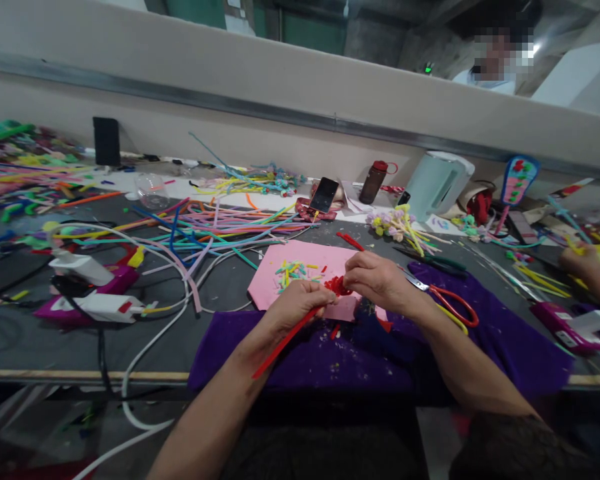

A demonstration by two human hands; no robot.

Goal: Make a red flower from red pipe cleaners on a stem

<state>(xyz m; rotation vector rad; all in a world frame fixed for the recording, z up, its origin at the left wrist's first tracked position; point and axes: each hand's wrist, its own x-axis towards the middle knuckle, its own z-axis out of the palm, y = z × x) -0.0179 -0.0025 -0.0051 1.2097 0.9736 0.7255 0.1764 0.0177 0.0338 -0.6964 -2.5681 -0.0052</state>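
My left hand (295,305) grips a red pipe cleaner (283,343) whose free end slants down toward me. My right hand (375,279) pinches the curled red end of the same pipe cleaner (338,285), and the two hands almost touch. Both hover over a pink foam sheet (280,283) strewn with short coloured cuttings (294,271). Beneath lies a purple cloth (330,357). Red-handled scissors (447,301) rest just right of my right wrist.
Long coloured pipe cleaners (215,223) spread across the grey table. Two glue guns (87,287) with cables lie at left. A phone (323,195), brown bottle (374,181) and white kettle (437,183) stand at the back. Another person's hand (583,263) works at right.
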